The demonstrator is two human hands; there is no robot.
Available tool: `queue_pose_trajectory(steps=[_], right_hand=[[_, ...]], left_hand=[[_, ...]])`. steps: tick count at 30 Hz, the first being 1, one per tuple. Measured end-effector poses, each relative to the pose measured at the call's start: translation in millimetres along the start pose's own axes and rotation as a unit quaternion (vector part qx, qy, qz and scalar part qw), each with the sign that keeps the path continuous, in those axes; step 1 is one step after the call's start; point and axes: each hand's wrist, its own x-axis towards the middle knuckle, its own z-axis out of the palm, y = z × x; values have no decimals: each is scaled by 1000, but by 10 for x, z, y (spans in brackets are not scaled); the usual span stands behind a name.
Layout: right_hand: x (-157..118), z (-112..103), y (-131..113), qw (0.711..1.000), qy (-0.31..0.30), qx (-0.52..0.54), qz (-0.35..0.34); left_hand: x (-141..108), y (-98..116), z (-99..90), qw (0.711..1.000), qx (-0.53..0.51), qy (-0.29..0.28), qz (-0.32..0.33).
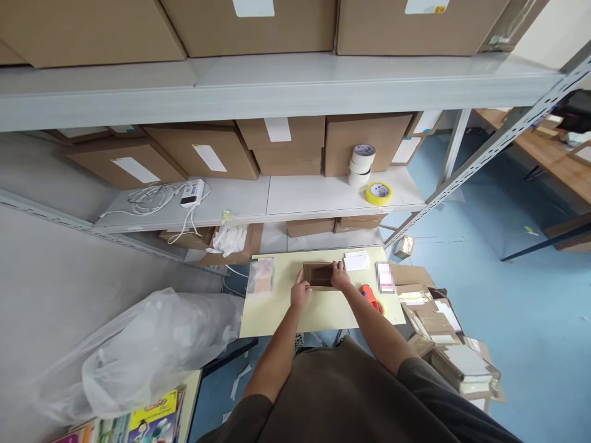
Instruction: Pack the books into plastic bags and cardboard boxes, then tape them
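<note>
Cardboard box (318, 275), small and open-topped, sits near the middle of the pale table (277, 314), long side across the body, dark interior facing up. Left hand (300, 290) closed on the left end, one finger pointing up along the wall; right hand (340, 275) closed on the right end, fingers over the rim. Grip: both hands clamped on the box, one per end; pressure on the walls — cannot tell. Nearby: red tape dispenser (369, 296) just beside the right forearm, white papers (356, 260) beyond the right hand, printed sheet (385, 277) farther right, clear packet (261, 275) near the left edge. Technique, as judged: hold opposite ends evenly, keep the base flat on the tabletop, and square the corners with light pressure, since thin card walls would probably bow or skew if squeezed. Thumbs best kept low and near the corners, where board is likely stiffest — forearm clear of the dispenser, whose cutting edge, if exposed, could scratch.
</note>
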Motion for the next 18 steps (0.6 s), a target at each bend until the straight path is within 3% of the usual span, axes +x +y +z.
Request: queue_pose_trajectory(steps=[8, 13, 18], right_hand=[[34, -159, 112, 999, -34, -10, -13], [-76, -36, 66, 998, 43, -36, -18], [-300, 231, -293, 988, 144, 25, -47]], left_hand=[[-33, 43, 28, 1000, 1, -14, -23], [-102, -7, 24, 998, -47, -43, -6], [-154, -224, -98, 989, -134, -49, 46]])
